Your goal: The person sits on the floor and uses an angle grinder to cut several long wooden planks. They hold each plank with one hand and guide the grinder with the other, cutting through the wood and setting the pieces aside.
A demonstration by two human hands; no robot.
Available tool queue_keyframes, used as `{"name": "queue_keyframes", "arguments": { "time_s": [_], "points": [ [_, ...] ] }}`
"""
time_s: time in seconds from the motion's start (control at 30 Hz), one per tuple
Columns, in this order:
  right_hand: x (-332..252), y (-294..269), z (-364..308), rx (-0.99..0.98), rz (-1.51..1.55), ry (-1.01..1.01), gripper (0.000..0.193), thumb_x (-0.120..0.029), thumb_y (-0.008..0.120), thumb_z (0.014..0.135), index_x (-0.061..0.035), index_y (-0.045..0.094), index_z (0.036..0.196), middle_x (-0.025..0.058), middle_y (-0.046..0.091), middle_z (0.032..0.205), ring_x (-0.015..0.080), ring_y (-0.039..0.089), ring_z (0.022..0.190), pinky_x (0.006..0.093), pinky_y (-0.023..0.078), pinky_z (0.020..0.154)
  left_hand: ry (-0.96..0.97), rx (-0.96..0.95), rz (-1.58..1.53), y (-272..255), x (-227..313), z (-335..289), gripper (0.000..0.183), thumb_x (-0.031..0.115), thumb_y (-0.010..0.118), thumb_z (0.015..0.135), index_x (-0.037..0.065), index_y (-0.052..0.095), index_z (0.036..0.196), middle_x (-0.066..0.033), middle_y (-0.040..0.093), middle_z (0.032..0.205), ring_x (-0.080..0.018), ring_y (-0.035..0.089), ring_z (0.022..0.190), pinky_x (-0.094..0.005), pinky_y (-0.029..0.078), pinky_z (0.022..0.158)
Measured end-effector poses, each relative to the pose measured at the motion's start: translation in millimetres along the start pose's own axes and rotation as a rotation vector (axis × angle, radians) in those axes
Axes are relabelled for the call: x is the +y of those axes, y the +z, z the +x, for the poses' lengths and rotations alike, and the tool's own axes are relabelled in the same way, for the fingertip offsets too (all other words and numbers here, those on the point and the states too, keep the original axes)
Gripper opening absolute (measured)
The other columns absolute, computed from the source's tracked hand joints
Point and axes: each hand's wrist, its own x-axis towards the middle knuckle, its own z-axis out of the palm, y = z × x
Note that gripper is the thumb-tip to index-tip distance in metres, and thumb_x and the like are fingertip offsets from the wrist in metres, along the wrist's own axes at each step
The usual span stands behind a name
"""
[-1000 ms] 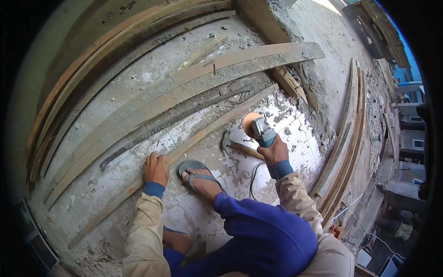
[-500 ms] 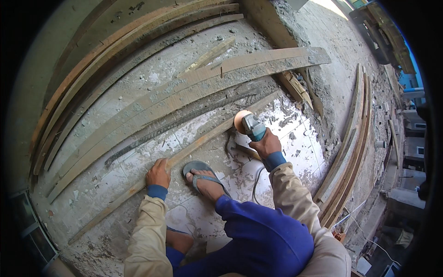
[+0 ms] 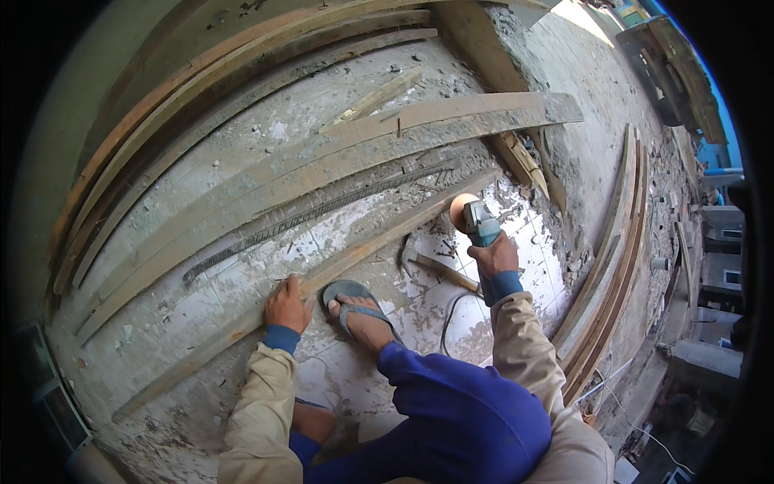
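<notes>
A long wooden batten (image 3: 367, 244) lies slantwise across the floor in front of me. My left hand (image 3: 288, 305) grips its near edge left of my sandalled foot, fingers curled over the wood. In my right hand (image 3: 493, 256) is an angle grinder (image 3: 482, 223), held by its body. The grinder's orange-brown disc (image 3: 462, 211) is at the batten's near edge, close to its far right end; whether they touch I cannot tell. Just left of and below the grinder, a claw hammer (image 3: 439, 269) with a wooden handle lies on the white tiles.
Wide dusty planks (image 3: 322, 161) lie beyond the batten, one with a nail standing up. A ribbed metal strip (image 3: 322, 211) rests between them. More boards are stacked at the right (image 3: 610, 270) and far left (image 3: 173, 121). A dark cord (image 3: 448, 323) curves beside my knee. Rubble covers the tiles.
The grinder has moved right along the batten, and the hammer's handle now shows more. My left hand has shifted slightly right. More of the batten's side face is visible.
</notes>
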Motion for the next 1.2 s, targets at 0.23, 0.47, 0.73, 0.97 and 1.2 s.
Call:
{"name": "queue_keyframes", "arguments": {
  "time_s": [0.23, 0.47, 0.73, 0.97, 1.2],
  "points": [
    [-2.7, -11.6, -24.7, -0.138, -0.099, -0.098, 0.071, -0.040, 0.085, 0.069, 0.0031, 0.062, 0.120, 0.0294, 0.075, 0.104, 0.0462, 0.074, 0.099, 0.0502, 0.059, 0.089, 0.016, -0.052, -0.095, -12.5, 3.8, 2.6, 0.067, 0.021, 0.088, 0.081, 0.004, 0.054, 0.136, -0.0183, 0.058, 0.126, -0.0420, 0.056, 0.120, -0.0497, 0.048, 0.104],
    [-26.2, 5.0, -39.8, -0.243, -0.214, -0.135, 0.069, -0.038, 0.085, 0.069, 0.0034, 0.064, 0.120, 0.0289, 0.075, 0.101, 0.0451, 0.075, 0.095, 0.0498, 0.059, 0.086, 0.005, -0.046, -0.094, -19.1, 10.7, -2.7, 0.064, 0.021, 0.089, 0.080, 0.009, 0.061, 0.136, -0.0136, 0.058, 0.131, -0.0391, 0.056, 0.123, -0.0469, 0.049, 0.105],
    [-38.1, 9.8, -42.2, -0.300, -0.230, -0.181, 0.077, -0.052, 0.087, 0.071, 0.0049, 0.064, 0.117, 0.0287, 0.076, 0.099, 0.0450, 0.075, 0.096, 0.0500, 0.060, 0.086, -0.045, -0.059, -0.063, -13.7, 14.8, -7.5, 0.065, 0.019, 0.087, 0.082, 0.008, 0.058, 0.139, -0.0164, 0.064, 0.136, -0.0384, 0.061, 0.127, -0.0464, 0.050, 0.107],
    [-30.5, 5.8, -28.0, -0.192, -0.187, -0.050, 0.070, -0.042, 0.087, 0.070, 0.0041, 0.064, 0.117, 0.0274, 0.076, 0.104, 0.0444, 0.075, 0.100, 0.0489, 0.060, 0.089, -0.037, -0.034, -0.066, -11.8, 15.7, -11.2, 0.067, 0.016, 0.087, 0.081, 0.009, 0.057, 0.139, -0.0157, 0.063, 0.137, -0.0386, 0.061, 0.126, -0.0464, 0.050, 0.106],
    [-5.2, -5.3, 4.0, -0.166, -0.191, -0.028, 0.073, -0.042, 0.087, 0.069, 0.0032, 0.065, 0.122, 0.0274, 0.076, 0.109, 0.0433, 0.075, 0.102, 0.0487, 0.060, 0.092, -0.026, 0.003, -0.076, -6.2, 14.2, -13.2, 0.069, 0.014, 0.088, 0.079, 0.008, 0.056, 0.140, -0.0162, 0.062, 0.138, -0.0400, 0.060, 0.126, -0.0463, 0.050, 0.107]
  ]
}}
